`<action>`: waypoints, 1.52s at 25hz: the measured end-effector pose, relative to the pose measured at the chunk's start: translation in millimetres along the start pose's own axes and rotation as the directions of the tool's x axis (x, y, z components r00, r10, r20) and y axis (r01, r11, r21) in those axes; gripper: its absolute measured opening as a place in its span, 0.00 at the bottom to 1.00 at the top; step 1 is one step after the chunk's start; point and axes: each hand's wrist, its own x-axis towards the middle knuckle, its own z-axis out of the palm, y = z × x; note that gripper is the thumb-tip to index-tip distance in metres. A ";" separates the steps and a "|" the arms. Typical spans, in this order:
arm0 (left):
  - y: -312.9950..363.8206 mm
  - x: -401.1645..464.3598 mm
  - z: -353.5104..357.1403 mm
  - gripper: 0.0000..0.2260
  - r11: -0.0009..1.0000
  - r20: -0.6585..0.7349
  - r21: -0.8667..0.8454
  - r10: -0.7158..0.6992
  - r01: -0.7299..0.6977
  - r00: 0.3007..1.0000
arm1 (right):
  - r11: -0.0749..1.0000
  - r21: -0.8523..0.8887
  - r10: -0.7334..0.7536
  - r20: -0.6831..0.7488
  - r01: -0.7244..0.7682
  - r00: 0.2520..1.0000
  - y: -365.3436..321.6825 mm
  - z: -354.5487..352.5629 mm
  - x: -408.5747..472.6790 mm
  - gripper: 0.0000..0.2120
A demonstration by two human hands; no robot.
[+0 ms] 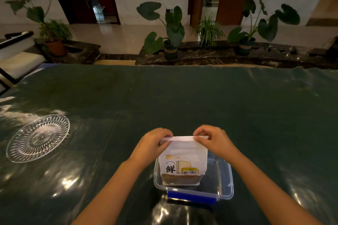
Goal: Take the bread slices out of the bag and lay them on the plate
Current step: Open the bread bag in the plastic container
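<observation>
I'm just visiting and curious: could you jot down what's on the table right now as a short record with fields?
bag: white bread bag, upright in the box, top closed
box: clear plastic box with a blue clip, no lid on
left hand: pinching the bag's top left corner
right hand: pinching the bag's top right corner
plate: clear glass plate, far left, no bread on it
table: dark green cover

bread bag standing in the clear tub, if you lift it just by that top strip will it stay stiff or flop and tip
The bread bag is thin film, so it would likely sag. The loaf sits low, so it should hang bottom-heavy rather than tip. Both hands, left hand and right hand, pinch only the seal strip, which may slip or peel.
</observation>
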 end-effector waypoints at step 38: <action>47.1 -66.2 -0.5 0.01 0.867 0.078 0.305 0.388 -0.393 0.918 | 0.644 -0.534 -0.403 0.370 0.547 0.837 -47.8 -23.5 -8.9 0.05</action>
